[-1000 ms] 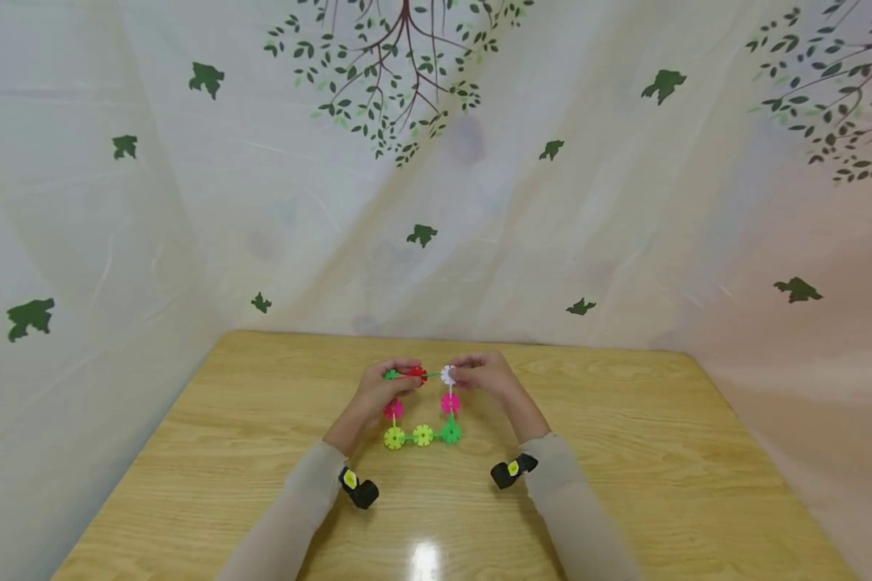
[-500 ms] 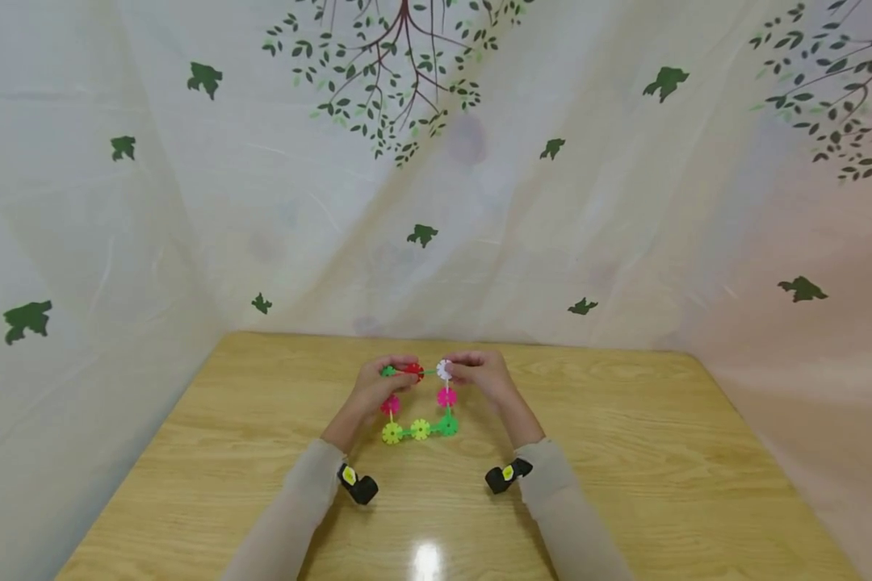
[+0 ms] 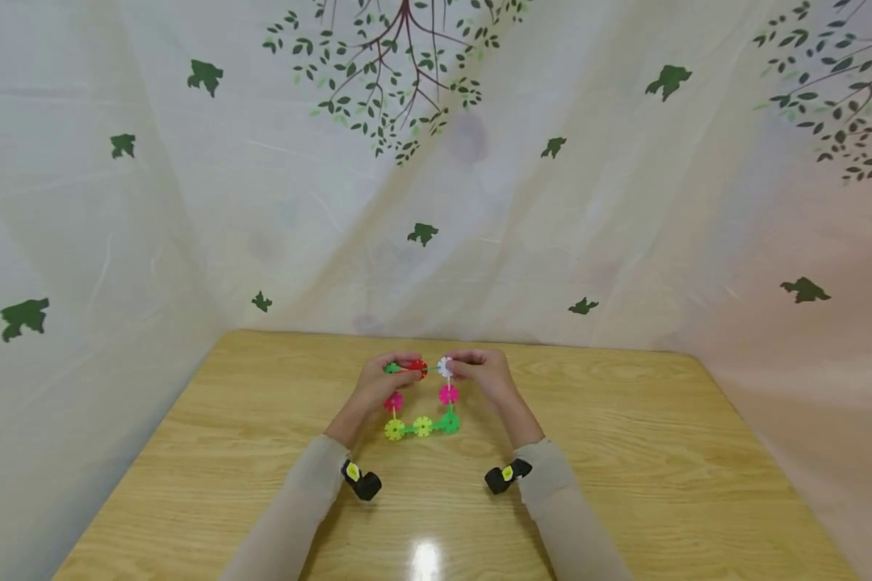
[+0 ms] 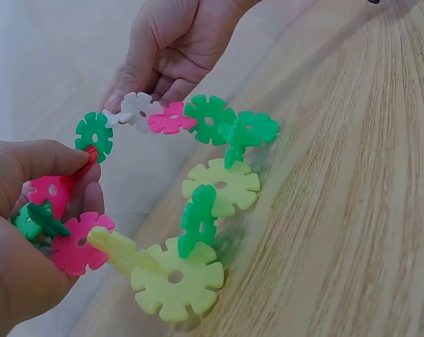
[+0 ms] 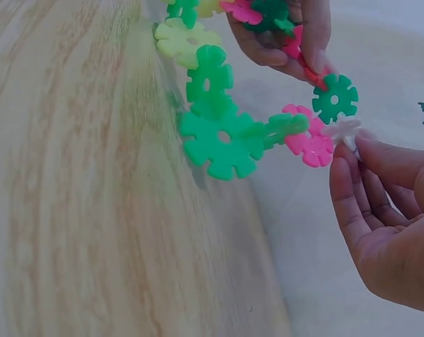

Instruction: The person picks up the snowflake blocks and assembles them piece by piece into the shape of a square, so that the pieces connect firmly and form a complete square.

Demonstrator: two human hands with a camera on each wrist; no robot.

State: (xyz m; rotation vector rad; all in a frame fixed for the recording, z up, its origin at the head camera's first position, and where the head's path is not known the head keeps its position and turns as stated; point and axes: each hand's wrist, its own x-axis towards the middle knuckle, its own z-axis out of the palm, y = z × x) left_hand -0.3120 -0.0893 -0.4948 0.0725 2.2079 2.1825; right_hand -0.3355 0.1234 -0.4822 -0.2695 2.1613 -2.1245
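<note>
Slotted plastic snowflake discs form a ring between my two hands, its near side low over the table. My left hand pinches the red disc between thumb and fingers. Opposite it, my right hand pinches a white disc by its edge. A green disc bridges red and white; whether it is fully slotted into the white one I cannot tell. Pink, green and yellow discs make up the other sides. Fingers partly cover the discs at the left hand.
The wooden table spreads out around both hands. Behind it hangs a pale cloth printed with branches and green leaf shapes. Each wrist carries a small black camera over a beige sleeve.
Both hands and the disc ring have shifted slightly away from the body, toward the table's far edge. Each hand keeps the same hold, and the red and white discs stay close together.
</note>
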